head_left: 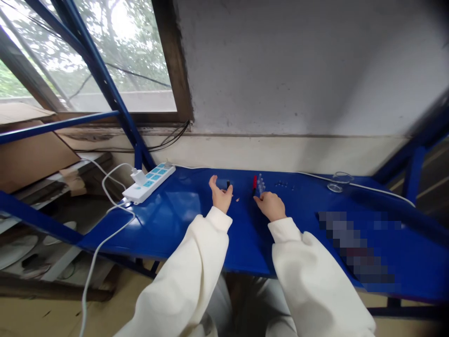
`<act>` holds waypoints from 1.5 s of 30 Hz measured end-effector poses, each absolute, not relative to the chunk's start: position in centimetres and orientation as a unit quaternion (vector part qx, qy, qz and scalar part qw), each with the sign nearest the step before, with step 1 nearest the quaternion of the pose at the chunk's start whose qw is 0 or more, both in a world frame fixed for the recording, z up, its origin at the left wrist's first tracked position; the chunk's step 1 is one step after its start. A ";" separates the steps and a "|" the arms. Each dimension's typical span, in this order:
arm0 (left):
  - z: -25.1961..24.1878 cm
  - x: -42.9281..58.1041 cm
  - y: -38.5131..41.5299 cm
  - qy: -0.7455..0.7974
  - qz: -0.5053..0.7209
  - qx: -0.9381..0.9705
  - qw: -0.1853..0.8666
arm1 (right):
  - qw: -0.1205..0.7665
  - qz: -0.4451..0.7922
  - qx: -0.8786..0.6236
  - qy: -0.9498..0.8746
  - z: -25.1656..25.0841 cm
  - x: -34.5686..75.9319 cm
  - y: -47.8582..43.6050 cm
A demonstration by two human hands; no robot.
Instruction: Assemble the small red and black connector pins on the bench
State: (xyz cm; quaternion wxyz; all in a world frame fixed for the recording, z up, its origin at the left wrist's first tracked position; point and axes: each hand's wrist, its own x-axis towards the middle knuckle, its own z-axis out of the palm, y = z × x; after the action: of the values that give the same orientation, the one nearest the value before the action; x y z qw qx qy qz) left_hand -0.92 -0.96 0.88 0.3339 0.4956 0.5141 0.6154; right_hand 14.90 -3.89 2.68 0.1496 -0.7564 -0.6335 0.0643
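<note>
My left hand (221, 197) is over the blue tabletop, with thumb and fingers spread apart. A small black cylindrical object (228, 183) shows right by its thumb; I cannot tell whether they touch. My right hand (271, 206) is closed, its fingertips pinching the dark lower end of a slim red-and-black stick-like object (255, 181). Several small clear plastic pieces (260, 182) stand close beside that stick, just beyond the knuckles. Between the hands lies a tiny pale scrap (237, 200).
Several tiny clear bits (281, 184) lie farther right, before a clear round item (335, 187) and a white cable (379, 191). A white power strip (149, 183) with a plugged-in adapter sits at left. Blue metal posts (112, 89) frame the table (245, 248); a blurred-out patch covers its right side.
</note>
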 end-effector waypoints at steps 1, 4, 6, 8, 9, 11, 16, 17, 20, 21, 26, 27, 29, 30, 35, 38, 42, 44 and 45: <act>0.7 -1.1 -0.6 0.510 0.610 0.472 0.380 | 0.153 0.063 -0.748 -0.643 2.6 14.7 -3.9; 0.3 -1.2 0.4 0.481 0.598 0.412 0.491 | 0.164 0.054 -0.728 -0.664 2.5 14.2 -4.0; 0.1 -1.1 0.7 0.459 0.596 0.390 0.531 | 0.170 0.048 -0.720 -0.671 2.4 13.9 -4.1; 0.1 -1.0 0.7 0.452 0.596 0.383 0.542 | 0.178 0.043 -0.714 -0.676 2.3 13.7 -4.1; 0.1 -1.0 0.7 0.455 0.597 0.381 0.541 | 0.183 0.041 -0.711 -0.678 2.3 13.6 -4.1; 0.0 -1.0 0.6 0.463 0.602 0.376 0.531 | 0.195 0.041 -0.704 -0.682 2.2 13.5 -4.1; -0.4 -1.2 0.8 0.482 0.619 0.376 0.494 | 0.219 0.044 -0.677 -0.701 2.2 13.1 -4.2; -0.6 -1.3 0.9 0.486 0.620 0.378 0.487 | 0.223 0.046 -0.671 -0.706 2.2 13.1 -4.2; -0.5 -1.2 1.0 0.479 0.629 0.378 0.481 | 0.236 0.052 -0.653 -0.718 2.2 12.9 -4.3; -0.4 -1.1 0.9 0.470 0.636 0.378 0.482 | 0.242 0.056 -0.647 -0.721 2.2 12.9 -4.3; 1.1 -0.9 -0.1 0.425 0.648 0.366 0.515 | 0.316 0.101 -0.603 -0.726 1.9 12.6 -4.2; 1.4 -0.9 -0.3 0.419 0.643 0.361 0.530 | 0.334 0.118 -0.590 -0.725 1.9 12.6 -4.3; 1.9 -1.0 -0.7 0.402 0.631 0.354 0.562 | 0.362 0.155 -0.566 -0.724 2.0 12.4 -4.4; 2.0 -1.0 -0.8 0.392 0.624 0.353 0.577 | 0.373 0.173 -0.555 -0.723 2.1 12.3 -4.5; 2.3 -1.0 -1.2 0.354 0.585 0.385 0.620 | 0.426 0.214 -0.516 -0.712 2.7 12.0 -4.9; 2.5 -0.9 -1.3 0.343 0.590 0.387 0.620 | 0.440 0.207 -0.516 -0.706 2.7 11.9 -4.9; 2.8 -0.8 -1.5 0.336 0.610 0.378 0.610 | 0.447 0.181 -0.522 -0.703 2.6 11.9 -4.8; 2.8 -0.8 -1.6 0.337 0.614 0.379 0.605 | 0.449 0.163 -0.525 -0.704 2.6 11.9 -4.9; 2.8 -0.8 -1.6 0.340 0.615 0.378 0.603 | 0.450 0.154 -0.526 -0.705 2.6 11.8 -4.9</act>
State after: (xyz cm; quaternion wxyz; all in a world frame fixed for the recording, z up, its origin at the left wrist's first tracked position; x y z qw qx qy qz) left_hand -0.82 -1.57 2.81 0.6028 0.3783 0.3395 0.6150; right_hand 11.81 -4.91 2.61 0.4496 -0.5264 -0.7050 0.1540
